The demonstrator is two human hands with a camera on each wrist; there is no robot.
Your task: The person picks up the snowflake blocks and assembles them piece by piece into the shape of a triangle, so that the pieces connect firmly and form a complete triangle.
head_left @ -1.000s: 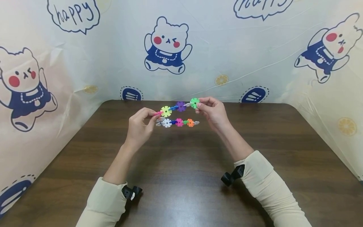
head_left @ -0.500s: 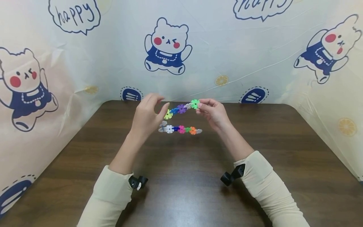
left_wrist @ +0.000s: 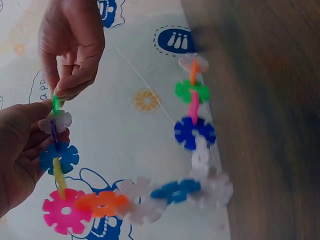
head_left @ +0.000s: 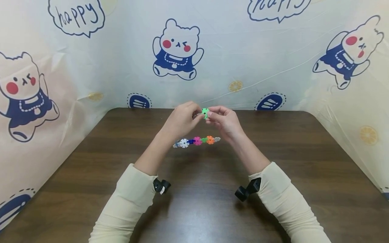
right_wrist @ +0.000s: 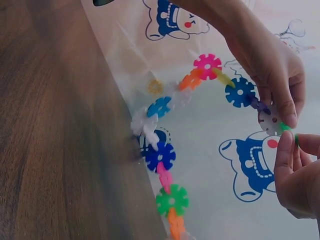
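A chain of interlocking snowflake discs, notched plastic rounds in many colours, hangs in a curve between and below the hands. My right hand (head_left: 226,123) pinches the green disc (head_left: 205,112) at the chain's upper end between thumb and fingers. Right beside it, my left hand (head_left: 182,118) grips the chain at the whitish disc (right_wrist: 270,120) joined to that green one. Blue (left_wrist: 59,157), yellow and pink (left_wrist: 64,211) discs follow down the chain. The far end, with a second green disc (left_wrist: 191,93), hangs loose. In the head view my left hand hides the middle part.
A brown wooden table (head_left: 194,202) lies beneath both arms. Behind it stands a pale sheet (head_left: 121,60) printed with cartoon bears. Each sleeve cuff carries a small black camera (head_left: 247,190).
My left hand let go near the pink and yellow discs, moved right and took hold beside the green disc. The chain's lower part dropped slightly. My right hand stayed nearly still.
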